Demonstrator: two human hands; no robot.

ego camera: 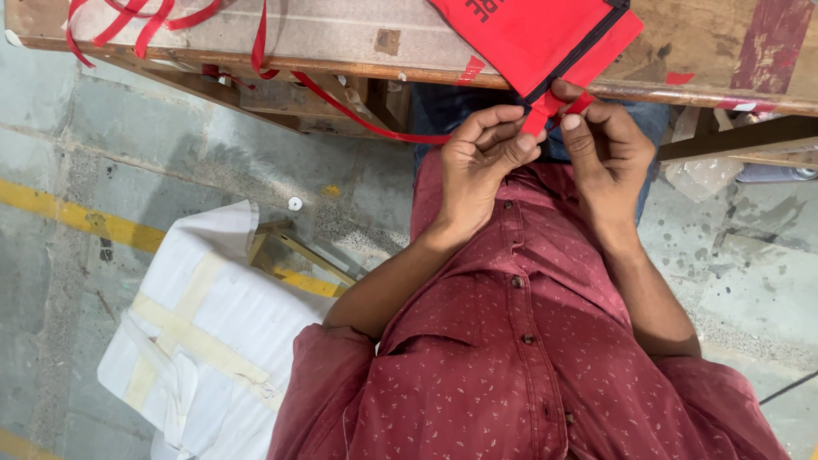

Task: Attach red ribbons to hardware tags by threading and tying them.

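Both my hands meet at the table's front edge, over my dark red shirt. My left hand [479, 162] pinches a red ribbon [358, 119] between thumb and fingers. My right hand [607, 153] pinches the ribbon's end right beside it, at the lower corner of a red fabric bag [532, 34] with black edging. The bag lies on the table and overhangs its edge. From my left hand the ribbon trails away to the left under the table edge and up into loose loops [128, 21] on the tabletop.
The worn wooden table [341, 43] spans the top of the view. On the concrete floor to my left lies a white wrapped bundle [204, 332] crossed with tape, with a small wooden frame [285, 251] beside it. A yellow line [77, 220] runs across the floor.
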